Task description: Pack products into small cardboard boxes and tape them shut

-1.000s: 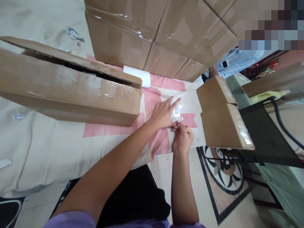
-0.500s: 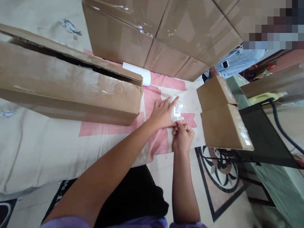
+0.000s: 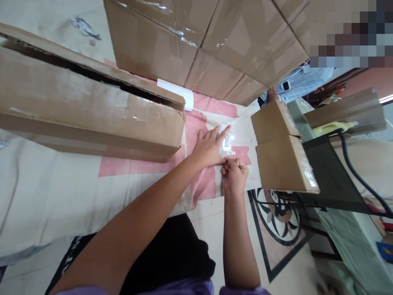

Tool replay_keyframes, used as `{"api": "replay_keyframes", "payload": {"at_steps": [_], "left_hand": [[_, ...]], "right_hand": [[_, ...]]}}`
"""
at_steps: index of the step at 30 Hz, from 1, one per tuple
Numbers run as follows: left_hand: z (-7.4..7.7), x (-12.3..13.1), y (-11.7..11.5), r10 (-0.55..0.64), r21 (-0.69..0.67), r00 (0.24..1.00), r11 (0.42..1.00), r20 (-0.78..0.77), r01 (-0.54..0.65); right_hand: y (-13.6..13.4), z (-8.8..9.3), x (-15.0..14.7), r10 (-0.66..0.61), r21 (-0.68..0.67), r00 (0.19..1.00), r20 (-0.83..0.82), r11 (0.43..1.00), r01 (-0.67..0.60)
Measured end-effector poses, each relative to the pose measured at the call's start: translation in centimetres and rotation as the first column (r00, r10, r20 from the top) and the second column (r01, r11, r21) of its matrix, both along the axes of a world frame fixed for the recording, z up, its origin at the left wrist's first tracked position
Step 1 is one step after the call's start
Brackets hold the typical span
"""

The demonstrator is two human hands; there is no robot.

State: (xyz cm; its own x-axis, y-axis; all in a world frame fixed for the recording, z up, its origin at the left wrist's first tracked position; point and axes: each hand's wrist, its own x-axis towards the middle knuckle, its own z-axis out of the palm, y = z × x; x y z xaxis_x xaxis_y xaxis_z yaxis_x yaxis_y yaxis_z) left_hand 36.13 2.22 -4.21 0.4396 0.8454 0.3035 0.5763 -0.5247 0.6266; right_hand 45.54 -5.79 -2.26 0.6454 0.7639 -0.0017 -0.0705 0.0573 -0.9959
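Pink-and-cream sheet, cardboard boxes crowding it. On it the left hand lies flat, fingers spread, touching a small white plastic piece; right hand fingers pinch its near end.

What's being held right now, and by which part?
The right hand pinches the near end of a small white L-shaped plastic piece; the left hand lies flat, touching its far end.

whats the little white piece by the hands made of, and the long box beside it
White piece: probably moulded plastic, smooth and faintly glossy; too small to be sure. The right hand pinches its near end. Long box: brown cardboard, matt, with shiny clear tape catching light.
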Motion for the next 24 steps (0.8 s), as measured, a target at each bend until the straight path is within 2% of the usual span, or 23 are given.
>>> {"api": "replay_keyframes", "payload": {"at_steps": [11, 15, 18, 21, 24], "left_hand": [[0.1, -0.1, -0.2, -0.004, 0.007, 0.999, 1.000, 0.034, 0.003], [-0.1, -0.4, -0.2, -0.144, 0.049, 0.986, 0.989, 0.084, 0.140], [0.1, -0.9, -0.2, -0.236, 0.026, 0.962, 0.972, 0.135, 0.234], [0.4, -1.1, -0.3, -0.232, -0.034, 0.952, 0.969, 0.198, 0.244], [0.6, -0.5, -0.4, -0.174, -0.066, 0.953, 0.978, 0.246, 0.196]], "right_hand": [[-0.3, -1.3, 0.0, -0.012, 0.001, 0.999, 0.053, 1.000, 0.011], [-0.3, -1.6, 0.0, -0.004, 0.057, 0.998, 0.057, 0.998, 0.000], [-0.4, -1.6, 0.0, -0.021, 0.070, 0.998, 0.064, 0.997, 0.016], [-0.3, -1.5, 0.0, -0.022, 0.045, 0.998, 0.060, 0.999, 0.020], [-0.3, -1.6, 0.0, -0.014, 0.040, 0.997, 0.075, 0.999, 0.011]]}}
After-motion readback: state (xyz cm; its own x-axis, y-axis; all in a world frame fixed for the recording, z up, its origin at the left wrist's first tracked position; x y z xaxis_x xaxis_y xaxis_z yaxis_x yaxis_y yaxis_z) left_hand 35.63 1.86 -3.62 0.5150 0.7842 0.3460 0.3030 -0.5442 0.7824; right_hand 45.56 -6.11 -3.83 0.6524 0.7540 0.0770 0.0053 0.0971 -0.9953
